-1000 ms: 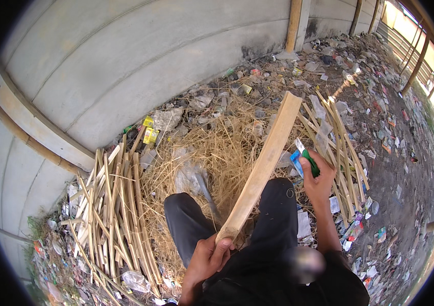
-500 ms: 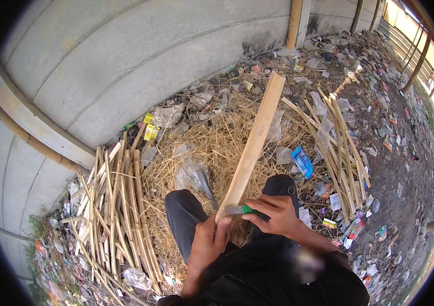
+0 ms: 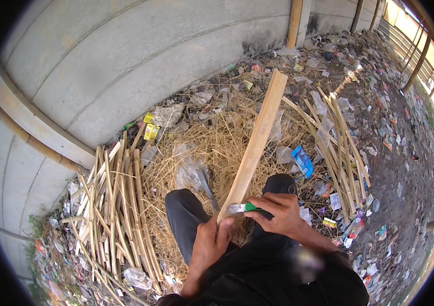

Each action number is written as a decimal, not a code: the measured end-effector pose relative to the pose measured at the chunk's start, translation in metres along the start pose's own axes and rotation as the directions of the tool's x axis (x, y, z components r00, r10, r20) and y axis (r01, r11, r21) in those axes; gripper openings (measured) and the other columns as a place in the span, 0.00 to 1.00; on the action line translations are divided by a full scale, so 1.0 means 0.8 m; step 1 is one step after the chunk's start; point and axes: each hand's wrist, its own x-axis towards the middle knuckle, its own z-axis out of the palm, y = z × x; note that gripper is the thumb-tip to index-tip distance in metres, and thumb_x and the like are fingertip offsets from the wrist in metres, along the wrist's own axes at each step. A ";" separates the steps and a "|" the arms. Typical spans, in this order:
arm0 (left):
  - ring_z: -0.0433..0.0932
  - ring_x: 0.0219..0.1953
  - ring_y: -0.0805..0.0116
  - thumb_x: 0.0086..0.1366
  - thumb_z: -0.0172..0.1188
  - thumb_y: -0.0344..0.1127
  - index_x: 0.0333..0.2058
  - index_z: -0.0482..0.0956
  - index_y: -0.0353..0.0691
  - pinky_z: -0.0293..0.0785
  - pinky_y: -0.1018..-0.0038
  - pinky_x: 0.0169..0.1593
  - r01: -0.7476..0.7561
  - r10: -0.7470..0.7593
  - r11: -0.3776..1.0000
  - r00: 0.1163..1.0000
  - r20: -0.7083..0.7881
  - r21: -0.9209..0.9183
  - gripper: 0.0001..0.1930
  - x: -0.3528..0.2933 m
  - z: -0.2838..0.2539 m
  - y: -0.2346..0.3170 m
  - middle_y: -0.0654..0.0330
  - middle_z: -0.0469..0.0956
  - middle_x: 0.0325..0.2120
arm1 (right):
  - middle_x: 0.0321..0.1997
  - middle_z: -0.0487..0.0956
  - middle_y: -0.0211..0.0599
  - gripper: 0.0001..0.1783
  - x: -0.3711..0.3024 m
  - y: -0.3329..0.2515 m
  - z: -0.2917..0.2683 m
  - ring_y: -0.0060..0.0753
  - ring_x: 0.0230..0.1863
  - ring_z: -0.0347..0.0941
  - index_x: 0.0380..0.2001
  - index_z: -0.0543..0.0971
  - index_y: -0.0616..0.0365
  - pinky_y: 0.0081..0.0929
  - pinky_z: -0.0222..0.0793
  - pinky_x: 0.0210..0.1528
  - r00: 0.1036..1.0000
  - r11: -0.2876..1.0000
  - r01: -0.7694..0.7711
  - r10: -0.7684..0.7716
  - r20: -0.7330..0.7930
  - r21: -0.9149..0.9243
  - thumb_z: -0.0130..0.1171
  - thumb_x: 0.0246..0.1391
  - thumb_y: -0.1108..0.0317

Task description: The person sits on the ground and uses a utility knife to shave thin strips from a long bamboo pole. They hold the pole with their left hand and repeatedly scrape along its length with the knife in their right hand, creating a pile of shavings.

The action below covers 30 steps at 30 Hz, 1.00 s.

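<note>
While endwise in curled left hand, bamboo strip against knife in curled right hand.

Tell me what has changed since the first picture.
The right hand has swung inward from the right, bringing the green-handled knife to the near end of the wooden strip. The strip's far end has shifted left and farther out. Nothing was let go: the left hand still grips the strip. The left stick pile stayed put.
</note>
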 end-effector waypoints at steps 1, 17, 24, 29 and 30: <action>0.71 0.13 0.79 0.86 0.52 0.46 0.38 0.78 0.33 0.64 0.76 0.19 0.001 -0.001 1.000 1.000 0.004 -0.003 0.21 0.000 0.000 -0.002 0.65 0.73 0.14 | 0.26 0.82 0.23 0.16 -0.001 0.001 0.000 0.28 0.20 0.77 0.46 0.89 0.45 0.28 0.71 0.23 1.000 1.000 0.001 -0.001 0.004 -0.009 0.78 0.58 0.52; 0.79 0.19 0.66 0.85 0.53 0.43 0.37 0.80 0.32 0.73 0.68 0.28 0.149 -0.149 0.989 0.988 0.045 0.007 0.20 -0.015 -0.009 -0.010 0.58 0.76 0.16 | 0.30 0.87 0.30 0.16 0.007 0.029 -0.008 0.33 0.23 0.81 0.44 0.90 0.52 0.29 0.74 0.25 0.999 0.998 0.000 -0.002 -0.040 -0.061 0.80 0.54 0.60; 0.79 0.18 0.67 0.85 0.54 0.45 0.37 0.80 0.32 0.74 0.68 0.28 0.188 -0.191 0.981 0.979 0.070 0.053 0.21 -0.028 -0.017 -0.017 0.58 0.77 0.16 | 0.30 0.87 0.31 0.15 0.019 0.048 -0.010 0.34 0.23 0.81 0.43 0.90 0.52 0.30 0.74 0.26 0.987 0.996 -0.071 0.063 -0.145 -0.048 0.79 0.58 0.57; 0.76 0.16 0.72 0.85 0.54 0.46 0.37 0.80 0.33 0.70 0.70 0.25 0.287 -0.291 0.957 0.947 0.134 0.046 0.21 -0.043 -0.022 -0.022 0.61 0.76 0.16 | 0.37 0.91 0.42 0.14 0.040 0.116 -0.028 0.40 0.28 0.86 0.45 0.90 0.57 0.31 0.79 0.31 0.945 0.984 -0.163 0.137 -0.297 -0.065 0.76 0.61 0.61; 0.75 0.16 0.73 0.85 0.54 0.46 0.37 0.79 0.33 0.70 0.71 0.24 0.302 -0.305 0.952 0.941 0.143 0.045 0.21 -0.046 -0.024 -0.023 0.61 0.75 0.15 | 0.37 0.90 0.43 0.15 0.045 0.123 -0.032 0.40 0.28 0.85 0.46 0.90 0.58 0.32 0.79 0.31 0.941 0.976 -0.208 0.183 -0.283 -0.059 0.76 0.61 0.61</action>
